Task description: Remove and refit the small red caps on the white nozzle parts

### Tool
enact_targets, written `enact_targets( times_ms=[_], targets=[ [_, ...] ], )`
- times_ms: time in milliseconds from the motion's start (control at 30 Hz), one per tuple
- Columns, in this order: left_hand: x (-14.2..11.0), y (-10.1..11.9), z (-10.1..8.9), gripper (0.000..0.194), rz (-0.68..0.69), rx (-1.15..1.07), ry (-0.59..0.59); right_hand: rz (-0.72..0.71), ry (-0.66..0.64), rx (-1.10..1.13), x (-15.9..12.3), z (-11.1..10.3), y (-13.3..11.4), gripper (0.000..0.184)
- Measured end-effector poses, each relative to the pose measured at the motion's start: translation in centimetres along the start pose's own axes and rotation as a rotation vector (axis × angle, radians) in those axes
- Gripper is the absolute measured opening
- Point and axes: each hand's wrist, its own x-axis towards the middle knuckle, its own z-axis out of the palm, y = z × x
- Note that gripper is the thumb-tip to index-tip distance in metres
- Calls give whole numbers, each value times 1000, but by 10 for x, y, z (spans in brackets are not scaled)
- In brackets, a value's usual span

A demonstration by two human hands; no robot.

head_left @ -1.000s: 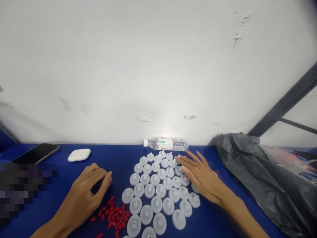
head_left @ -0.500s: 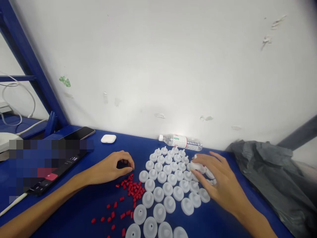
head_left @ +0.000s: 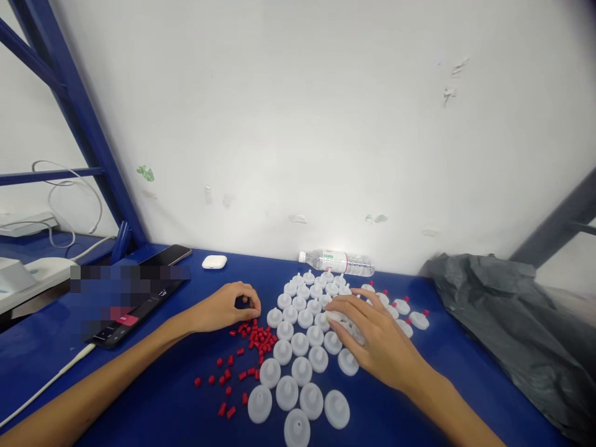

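Left fingers [head_left: 252, 299]: yours are curled inward, thumb and forefinger tips close together; you cannot tell from here whether a cap sits between them.
Right fingers [head_left: 357, 308]: you have them arched and slightly spread over the white discs, with one disc partly hidden beneath; whether they grip it, you cannot tell.
Red caps [head_left: 266, 340]: loose, heaped just on the near side of your left fingertips, with scattered ones closer to you.
White discs [head_left: 300, 343]: grouped between your two sets of fingers, most stem up, reaching beyond them and back toward you.
Red-tipped discs [head_left: 419, 320]: to the right of your right fingers, red ends pointing away from you.
Bottle [head_left: 333, 261]: on its side beyond your fingers, white top to the left.
White case [head_left: 214, 262]: beyond your left fingers, a little left.
Dark plastic bag [head_left: 503, 335]: well right of your right fingers.
Surface [head_left: 177, 410]: blue, under all of these.
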Motion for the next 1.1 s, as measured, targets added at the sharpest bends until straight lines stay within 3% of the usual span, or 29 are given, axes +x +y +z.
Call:
enact_targets(
  times_ms=[333, 733, 1100],
  targets=[
    [3, -3, 4, 30, -17, -70, 78, -44, -8, 3, 0, 3, -11, 20],
    [-3, 19, 15, 22, 31, -284, 491, -43, -42, 64, 1, 3, -19, 21],
    [-21, 49, 36, 13, 153, -262, 489, -76, 37, 135, 2, 8, -29, 22]
  ],
)
